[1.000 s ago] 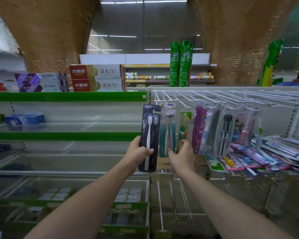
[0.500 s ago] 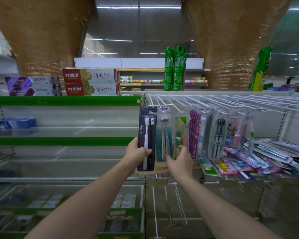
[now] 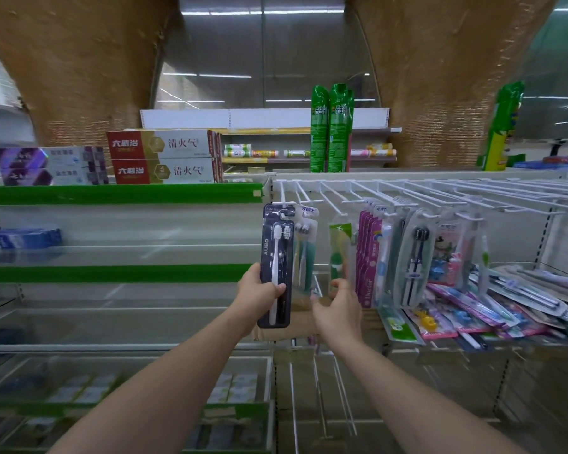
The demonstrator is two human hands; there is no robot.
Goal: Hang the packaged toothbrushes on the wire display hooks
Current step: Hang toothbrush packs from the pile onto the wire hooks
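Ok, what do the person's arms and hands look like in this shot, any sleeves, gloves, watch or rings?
Both arms are bare along the whole length that shows, from the bottom edge of the picture to the wrists: no sleeves in view. The left hand and the right hand are ungloved. No watch, bracelet or strap shows on either wrist, and no ring on the fingers that can be seen. No markings stand out.

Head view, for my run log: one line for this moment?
left hand grips black pack | top at hook | right hand touches green pack
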